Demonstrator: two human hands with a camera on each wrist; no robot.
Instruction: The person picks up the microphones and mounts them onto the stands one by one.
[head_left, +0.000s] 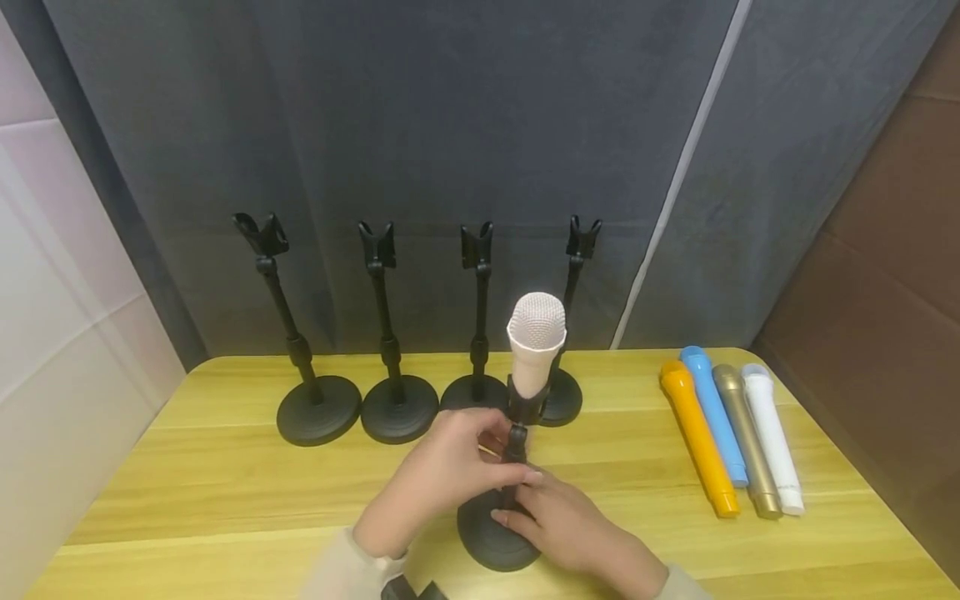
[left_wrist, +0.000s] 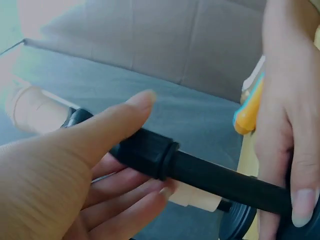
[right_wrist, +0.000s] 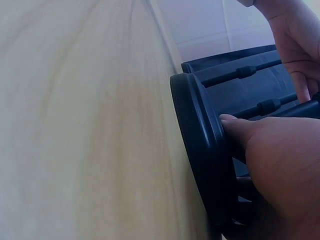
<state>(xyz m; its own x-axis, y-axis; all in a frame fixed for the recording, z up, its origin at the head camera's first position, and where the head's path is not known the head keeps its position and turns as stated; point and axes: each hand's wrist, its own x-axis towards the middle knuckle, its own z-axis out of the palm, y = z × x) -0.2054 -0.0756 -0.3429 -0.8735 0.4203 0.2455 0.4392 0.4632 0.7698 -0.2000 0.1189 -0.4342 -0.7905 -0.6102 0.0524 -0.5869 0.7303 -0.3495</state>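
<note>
A pale pinkish-white microphone sits upright in the clip of a black desk microphone stand near the front of the table. My left hand is around the upper part of the stand. In the left wrist view its thumb lies over the black collar and its fingers curl beneath. Lower down, my right hand grips the stand at the foot of the pole. The right wrist view shows that thumb at the round base, with the other fingers partly hidden.
Several black stands with bare clips, such as the leftmost stand, line the back. At the right lie an orange microphone, a blue microphone, a gold microphone and a white microphone. A grey panel rises behind the table.
</note>
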